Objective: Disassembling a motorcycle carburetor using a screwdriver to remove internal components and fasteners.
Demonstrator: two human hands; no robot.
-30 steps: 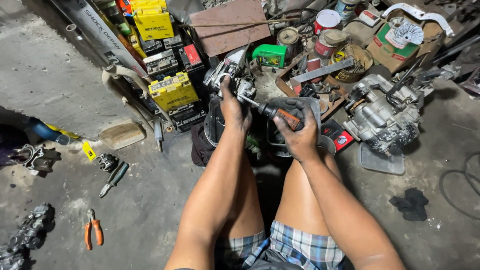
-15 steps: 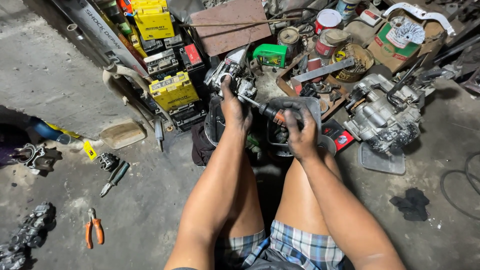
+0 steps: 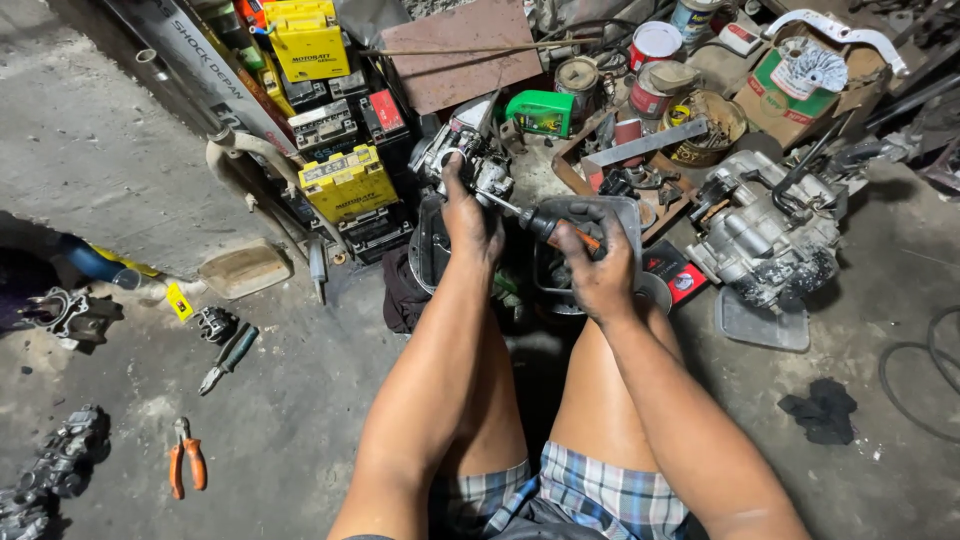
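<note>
Looking down from the head camera, I see both hands out in front of my knees, over a dark tray on the floor.

Left hand (image 3: 470, 215): fingers curled over a small grey metal carburettor (image 3: 462, 150), palm down, thumb side toward me. The grip looks closed and firm on the casting; I cannot see the fingertips, which are hidden behind the part. The carburettor sits just above the far left corner of the grey metal tray (image 3: 628, 215).

Right hand (image 3: 598, 268): wrapped tight around the black-and-orange handle of a screwdriver (image 3: 545, 225). Fingers fully closed on the grip. The thin shaft runs up and to the left from this hand and its tip meets the carburettor just beside the left hand's knuckles. Whether the tip sits in a screw head, I cannot tell.

Both hands are near each other, joined only by the tool's shaft.

Surroundings, noted briefly:
- A larger engine block (image 3: 765, 235) lies on the floor to the right of the right hand, apart from it.
- Yellow battery boxes (image 3: 345, 180) stand to the left of the left hand, with a second stack farther back.
- A green plastic container (image 3: 540, 110) sits beyond the carburettor.
- Orange-handled pliers (image 3: 186, 458) lie on the concrete floor well to the left, untouched.
- A black rag (image 3: 822, 410) lies on the floor well to the right.
</note>
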